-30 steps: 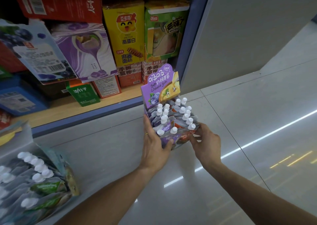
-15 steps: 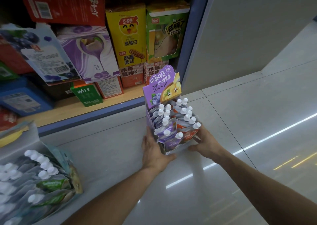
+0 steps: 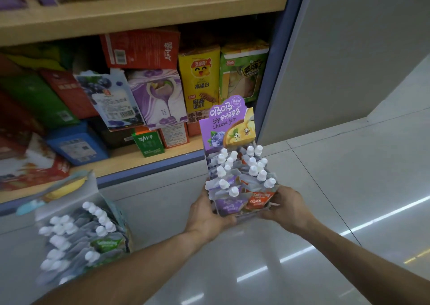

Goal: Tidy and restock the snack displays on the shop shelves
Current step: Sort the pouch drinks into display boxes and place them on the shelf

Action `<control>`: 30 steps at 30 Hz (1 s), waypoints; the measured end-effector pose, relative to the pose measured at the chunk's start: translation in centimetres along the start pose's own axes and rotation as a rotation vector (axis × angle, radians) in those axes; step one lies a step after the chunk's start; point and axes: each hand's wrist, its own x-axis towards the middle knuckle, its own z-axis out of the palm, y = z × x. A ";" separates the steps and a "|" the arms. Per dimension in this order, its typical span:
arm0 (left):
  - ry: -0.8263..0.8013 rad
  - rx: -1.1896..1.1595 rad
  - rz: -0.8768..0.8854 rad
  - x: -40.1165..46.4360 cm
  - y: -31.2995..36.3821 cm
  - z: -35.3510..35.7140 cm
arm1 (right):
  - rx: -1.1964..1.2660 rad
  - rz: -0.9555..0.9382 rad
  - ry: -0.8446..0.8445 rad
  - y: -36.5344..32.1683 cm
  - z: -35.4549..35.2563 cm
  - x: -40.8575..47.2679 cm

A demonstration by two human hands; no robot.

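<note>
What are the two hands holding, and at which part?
Left hand and right hand grip the cheese jam display box at its bottom front corners.

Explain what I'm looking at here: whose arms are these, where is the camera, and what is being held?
No machine here: a person wears one camera on the head, looking forward and down. The two bare arms are theirs. The left hand and right hand grip the base of a purple cardboard display box of white-capped squeeze pouches, its header card reading "Cheese jam". It is held in front of the wooden bottom shelf, which carries a yellow snack carton, a green carton and others. A second open box of white-capped pouches sits lower left above the glossy grey tiled floor.
</note>
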 end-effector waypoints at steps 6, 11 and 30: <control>-0.023 0.178 0.075 -4.8 8.4 -7.2 | 0.039 -0.082 -0.015 -8.9 -3.4 -4.1; -0.005 0.210 0.231 -10.4 16.4 -13.1 | 0.015 -0.190 0.009 -17.5 -8.1 -8.4; 0.135 0.064 0.348 -5.4 36.0 -20.3 | -0.109 -0.323 0.134 -37.3 -20.4 0.1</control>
